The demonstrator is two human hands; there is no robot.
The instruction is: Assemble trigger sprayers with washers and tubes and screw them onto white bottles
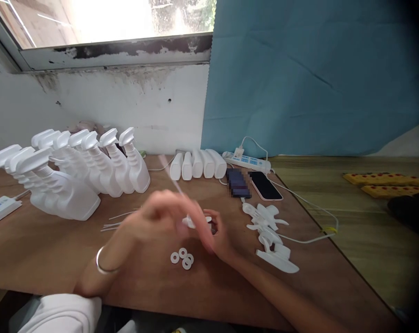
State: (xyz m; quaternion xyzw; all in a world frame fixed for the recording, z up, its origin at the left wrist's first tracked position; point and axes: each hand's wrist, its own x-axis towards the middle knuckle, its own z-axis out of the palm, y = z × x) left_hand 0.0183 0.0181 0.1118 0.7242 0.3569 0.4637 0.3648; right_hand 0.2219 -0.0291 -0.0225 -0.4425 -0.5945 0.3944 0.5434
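My left hand (pixel 176 217), with a silver bracelet on its wrist, is smeared by motion and arches in front of my right hand. A thin, blurred white tube (pixel 173 178) sticks up behind its knuckles and appears to be gripped by its curled fingers. My right hand (pixel 220 238) is closed around a small white spray trigger head (pixel 191 223), partly covered by my left hand. Just below both hands lie several white ring washers (pixel 182 257). More thin white tubes (pixel 114 225) rest left of my left wrist. To the right is a pile of white trigger heads (pixel 266 226).
White spray-bottle shapes (pixel 126 171) stand in rows at the left. Several white blocky parts (pixel 198 164) line the wall. Two phones (pixel 265 186) and a power strip (pixel 247 162) with cables are at the back right; another strip (pixel 1 210) sits far left.
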